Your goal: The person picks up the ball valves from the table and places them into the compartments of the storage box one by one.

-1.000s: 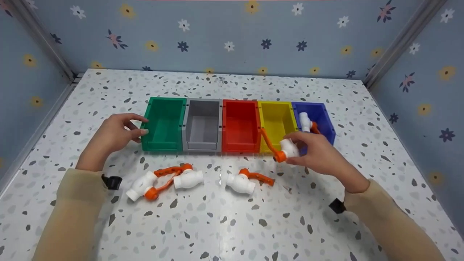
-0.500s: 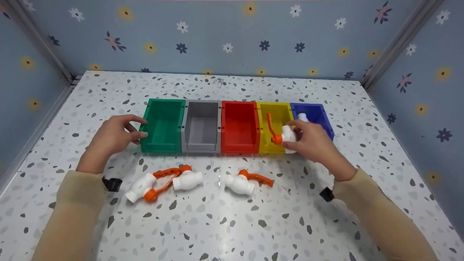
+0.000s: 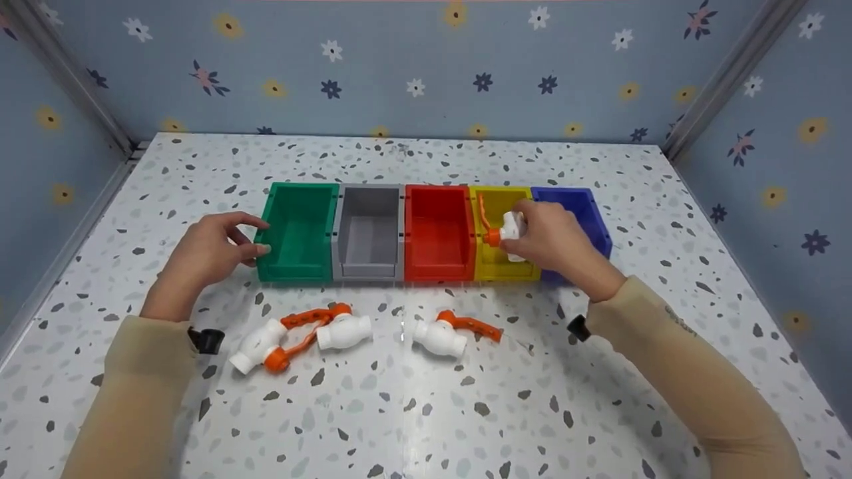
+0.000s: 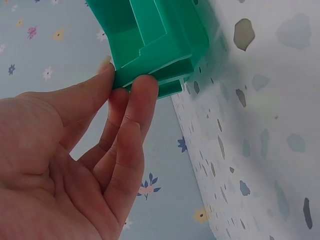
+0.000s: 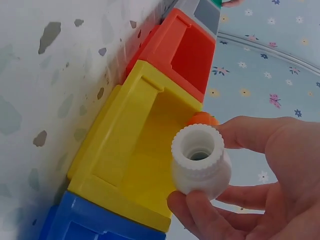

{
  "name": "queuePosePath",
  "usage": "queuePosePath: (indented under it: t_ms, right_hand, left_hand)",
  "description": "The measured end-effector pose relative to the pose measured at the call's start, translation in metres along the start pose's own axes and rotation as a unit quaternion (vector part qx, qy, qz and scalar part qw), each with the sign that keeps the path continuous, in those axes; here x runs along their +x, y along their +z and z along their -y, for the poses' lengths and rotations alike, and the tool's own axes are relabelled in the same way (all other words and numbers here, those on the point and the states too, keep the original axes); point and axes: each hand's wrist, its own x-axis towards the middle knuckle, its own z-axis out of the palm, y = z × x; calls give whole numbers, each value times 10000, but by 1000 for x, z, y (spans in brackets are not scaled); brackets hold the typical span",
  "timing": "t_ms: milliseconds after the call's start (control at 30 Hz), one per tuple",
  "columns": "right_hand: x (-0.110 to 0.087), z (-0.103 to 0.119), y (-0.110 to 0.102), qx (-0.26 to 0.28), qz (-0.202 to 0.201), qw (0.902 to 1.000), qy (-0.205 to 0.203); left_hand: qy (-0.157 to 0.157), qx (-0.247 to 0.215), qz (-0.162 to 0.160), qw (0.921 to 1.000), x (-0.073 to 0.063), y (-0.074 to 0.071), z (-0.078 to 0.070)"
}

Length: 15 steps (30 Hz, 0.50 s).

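Note:
In the head view my left hand is at the left side of the green bin. The left wrist view shows thumb and fingers pinching that bin's side edge. My right hand grips a white plastic ball valve with an orange lever handle, held over the yellow bin. From the right wrist, the valve's round ribbed opening faces the camera, thumb on one side and fingers on the other. The blue bin is partly hidden behind my right hand.
A grey bin and a red bin complete the row between green and yellow. On the speckled table in front lie two ball valves with crossed handles, a left valve and its neighbour, plus another valve near the middle.
My right hand has carried the ball valve left and away from me, from the yellow bin's front right to above that bin. My left hand keeps its place at the green bin.

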Motion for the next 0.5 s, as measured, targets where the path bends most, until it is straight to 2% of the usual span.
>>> queuePosePath:
  t_ms: [333, 500]
  right_hand:
    - [14, 8, 2, -95, 351, 9983, 448]
    - [21, 12, 1, -63, 486, 9973, 543]
  left_hand:
    - [38, 23, 46, 10000, 0, 2, 0]
    - [-6, -2, 30, 10000, 0, 2, -1]
